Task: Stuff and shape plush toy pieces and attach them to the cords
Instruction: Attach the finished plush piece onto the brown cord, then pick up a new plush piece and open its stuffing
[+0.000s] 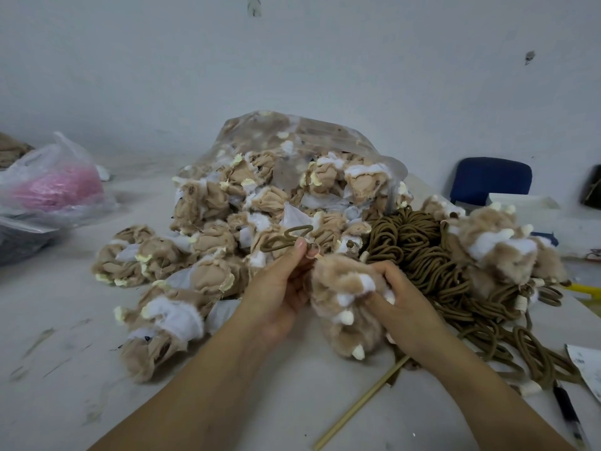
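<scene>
Plush piece (344, 307), tan and furry with white patches and small cream claws, sits at lower centre of the frame, resting on the table (65, 320). The right hand (403, 307) grips its right side, fingers curled into the fur. The left hand (279, 294) touches the piece's top edge and pinches a brown cord loop (286, 239) by a small metal ring (313, 247).

The table is pale grey and scuffed with dark smudges. At centre, a clear bag (292, 131) spills a heap of inside-out pieces (201, 242) toward the hands. A bundle of brown cords (419, 245) lies right of centre, and more furry pieces (500, 249) are stacked just beyond it. A thin wooden stick (357, 405) lies slantwise at lower centre, partly under the right forearm. A black pen (567, 411) and a sheet of paper (585, 366) sit at the lower right.

At the left edge a thin plastic bag (55, 183) holds something pink. Behind the table stands a blue chair (491, 179) at the right, against a white wall (292, 60) with a few dark marks.
</scene>
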The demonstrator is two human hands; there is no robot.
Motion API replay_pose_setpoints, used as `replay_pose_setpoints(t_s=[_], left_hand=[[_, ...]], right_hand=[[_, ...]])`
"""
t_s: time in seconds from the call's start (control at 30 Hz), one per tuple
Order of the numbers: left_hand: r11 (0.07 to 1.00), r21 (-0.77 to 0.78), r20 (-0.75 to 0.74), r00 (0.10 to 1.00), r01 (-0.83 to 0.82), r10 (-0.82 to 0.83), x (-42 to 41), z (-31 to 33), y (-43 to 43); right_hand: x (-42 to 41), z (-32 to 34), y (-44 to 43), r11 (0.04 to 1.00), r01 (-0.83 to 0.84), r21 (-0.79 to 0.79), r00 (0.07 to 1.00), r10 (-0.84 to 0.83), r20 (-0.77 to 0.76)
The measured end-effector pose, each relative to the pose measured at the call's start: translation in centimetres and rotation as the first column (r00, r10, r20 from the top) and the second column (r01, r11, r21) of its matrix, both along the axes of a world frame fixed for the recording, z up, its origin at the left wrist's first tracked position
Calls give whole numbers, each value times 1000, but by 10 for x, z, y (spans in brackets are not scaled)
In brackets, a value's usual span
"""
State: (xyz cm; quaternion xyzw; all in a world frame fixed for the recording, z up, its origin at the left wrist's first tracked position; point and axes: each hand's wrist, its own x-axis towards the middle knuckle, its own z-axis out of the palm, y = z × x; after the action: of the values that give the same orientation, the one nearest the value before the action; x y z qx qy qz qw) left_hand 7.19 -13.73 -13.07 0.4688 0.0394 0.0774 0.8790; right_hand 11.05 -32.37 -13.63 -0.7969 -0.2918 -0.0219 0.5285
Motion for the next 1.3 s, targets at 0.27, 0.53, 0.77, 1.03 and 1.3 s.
replay_pose_setpoints(t_s=[0.27, 0.53, 0.77, 1.03, 1.3], left_hand=[[953, 284, 32, 992, 105, -119, -4, -3, -6], [804, 579, 120, 989, -137, 82, 3, -22, -16], [800, 586, 146, 988, -128, 51, -1, -23, -14], [264, 817, 445, 852, -512, 275, 5, -24, -1], [257, 933, 139, 910, -253, 390, 14, -37, 20]], right_hand=[[0, -5, 4, 993, 41, 107, 997, -34, -64], [2, -1, 4, 942, -21, 335, 970, 100, -220], [11, -8, -5, 991, 129, 38, 988, -126, -89], [35, -4, -23, 830, 391, 397, 862, -180, -473], [29, -23, -10, 939, 286, -192, 957, -288, 14]])
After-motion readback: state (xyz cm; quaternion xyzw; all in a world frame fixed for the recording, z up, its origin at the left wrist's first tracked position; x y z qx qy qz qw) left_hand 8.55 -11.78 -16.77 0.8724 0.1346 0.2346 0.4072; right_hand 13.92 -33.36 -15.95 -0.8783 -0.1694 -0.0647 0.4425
